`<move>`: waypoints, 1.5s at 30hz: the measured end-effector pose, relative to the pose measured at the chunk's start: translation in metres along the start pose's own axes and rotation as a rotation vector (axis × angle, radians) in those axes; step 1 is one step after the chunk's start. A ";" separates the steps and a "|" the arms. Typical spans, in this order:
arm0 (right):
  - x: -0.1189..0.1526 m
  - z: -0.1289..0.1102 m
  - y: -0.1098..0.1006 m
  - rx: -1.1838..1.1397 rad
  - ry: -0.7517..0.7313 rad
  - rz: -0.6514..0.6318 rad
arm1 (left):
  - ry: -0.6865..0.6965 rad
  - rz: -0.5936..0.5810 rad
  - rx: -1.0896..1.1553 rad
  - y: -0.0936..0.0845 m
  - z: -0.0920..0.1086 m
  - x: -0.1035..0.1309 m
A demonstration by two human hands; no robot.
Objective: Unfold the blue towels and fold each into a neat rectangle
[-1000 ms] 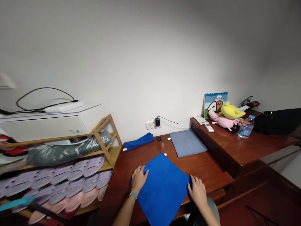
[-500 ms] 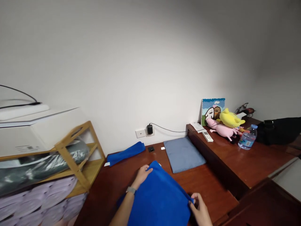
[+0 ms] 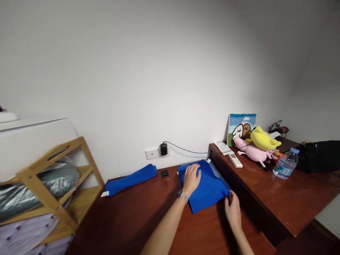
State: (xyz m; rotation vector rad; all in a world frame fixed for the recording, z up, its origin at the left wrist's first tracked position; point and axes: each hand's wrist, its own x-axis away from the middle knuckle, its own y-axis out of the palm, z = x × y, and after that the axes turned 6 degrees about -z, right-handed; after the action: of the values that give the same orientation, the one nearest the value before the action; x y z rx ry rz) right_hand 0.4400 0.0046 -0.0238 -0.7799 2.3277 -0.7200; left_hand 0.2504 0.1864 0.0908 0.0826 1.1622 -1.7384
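Note:
A folded blue cloth [image 3: 205, 196] lies over the folded grey-blue cloth [image 3: 217, 171], leaving only its back and right edges in sight. Flat on the upper part of the blue cloth rests my left hand [image 3: 191, 180], its fingers stretched and thumb apart. My right hand [image 3: 233, 209] pinches the cloth's right corner between thumb and fingers. The blue cloth's top layer bulges slightly near the back. To the left, a long folded blue cloth [image 3: 131, 180] with a white tag sits along the wall.
A wooden rack [image 3: 67, 180] stands left of the brown desk [image 3: 127, 219]. On the raised right surface are a remote [image 3: 235, 160], a pink plush toy [image 3: 253, 151], a yellow plush toy [image 3: 265, 139], and a water bottle [image 3: 286, 164]. A charger [image 3: 164, 148] is plugged into the wall.
Both hands have moved the blue cloth away from me and to the right, onto the grey-blue cloth. My left hand has gone from gripping its edge to lying on top.

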 end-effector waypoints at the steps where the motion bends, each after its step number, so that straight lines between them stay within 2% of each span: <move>1: 0.017 0.009 0.005 -0.015 -0.009 -0.014 | 0.019 -0.033 -0.062 0.000 -0.014 0.041; 3: 0.049 0.024 0.009 -0.081 0.005 -0.058 | -0.068 -0.091 -0.207 -0.018 -0.058 0.130; 4: 0.062 0.029 0.008 -0.102 -0.003 -0.084 | -0.147 -0.099 -0.289 -0.036 -0.085 0.173; 5: 0.071 0.033 0.004 -0.121 -0.016 -0.103 | -0.230 -0.095 -0.372 -0.060 -0.112 0.214; 7: 0.080 0.037 -0.004 -0.149 -0.040 -0.118 | -0.373 -0.076 -0.522 -0.118 -0.161 0.283; 8: 0.081 0.037 -0.008 -0.156 -0.051 -0.118 | -0.432 -0.068 -0.586 -0.150 -0.180 0.311; 10: 0.082 0.032 -0.009 -0.159 -0.090 -0.118 | -0.536 -0.042 -0.682 -0.205 -0.202 0.352; 12: 0.088 0.017 0.002 -0.185 -0.135 -0.130 | -0.592 -0.030 -0.723 -0.239 -0.209 0.374; 14: 0.101 -0.013 0.024 -0.242 -0.193 -0.205 | -0.616 -0.025 -0.735 -0.249 -0.207 0.381; 16: 0.118 -0.061 0.055 -0.302 -0.281 -0.353 | -0.636 -0.019 -0.741 -0.245 -0.200 0.380; 20: 0.135 -0.194 0.127 -0.253 -0.519 -0.667 | -0.651 -0.013 -0.724 -0.234 -0.188 0.377; 23: 0.128 -0.295 0.185 -0.128 -0.619 -0.778 | -0.619 0.033 -0.723 -0.235 -0.183 0.379; 25: 0.121 -0.352 0.222 0.022 -0.685 -0.857 | -0.594 0.074 -0.737 -0.235 -0.180 0.382; 27: 0.111 -0.397 0.257 0.078 -0.726 -0.887 | -0.578 0.097 -0.757 -0.234 -0.179 0.384; 29: 0.098 -0.429 0.287 0.109 -0.730 -0.891 | -0.575 0.098 -0.781 -0.232 -0.178 0.386; 32: 0.076 -0.453 0.319 0.199 -0.680 -0.901 | -0.576 0.078 -0.812 -0.229 -0.178 0.390; 34: 0.065 -0.454 0.331 0.257 -0.647 -0.917 | -0.582 0.069 -0.817 -0.227 -0.177 0.391; 37: 0.062 -0.444 0.338 0.311 -0.647 -0.928 | -0.601 0.066 -0.802 -0.226 -0.176 0.391; 41: 0.077 -0.434 0.323 0.296 -0.707 -0.859 | -0.624 0.072 -0.746 -0.226 -0.173 0.389; 43: 0.084 -0.431 0.304 0.250 -0.759 -0.798 | -0.629 0.068 -0.723 -0.226 -0.172 0.386; 45: 0.089 -0.427 0.276 0.193 -0.816 -0.739 | -0.634 0.064 -0.704 -0.228 -0.170 0.383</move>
State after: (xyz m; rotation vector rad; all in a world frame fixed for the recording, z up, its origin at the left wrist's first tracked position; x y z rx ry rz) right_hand 0.0023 0.2632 0.0641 -1.5177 1.2032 -0.7115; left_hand -0.1851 0.0551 -0.0536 -0.7889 1.1871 -1.0817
